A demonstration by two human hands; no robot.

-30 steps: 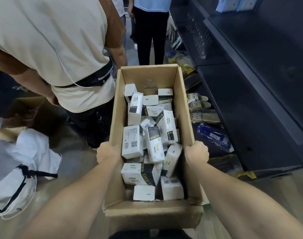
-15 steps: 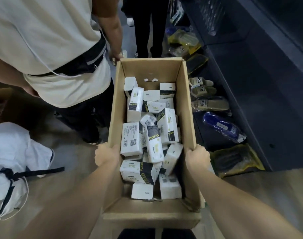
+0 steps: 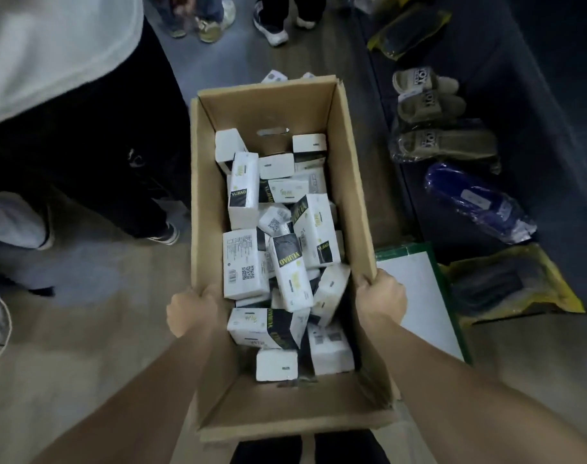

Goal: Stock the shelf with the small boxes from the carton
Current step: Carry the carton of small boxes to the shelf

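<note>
An open brown carton hangs between my arms above the floor, its long side pointing away from me. Inside lie several small white boxes with black and yellow print, jumbled in a loose pile. My left hand grips the carton's left wall near its rim. My right hand grips the right wall, fingers curled over the edge. The dark bottom shelf runs along the right.
A person in a pale shirt and dark trousers stands close on the left. Other feet show at the top. Bagged slippers and a blue packet lie on the low shelf. A white, green-edged board lies beside the carton.
The view has tilted further down and the carton has sunk toward the floor. The person on the left has shifted left. Both hands keep their hold on the carton walls.
</note>
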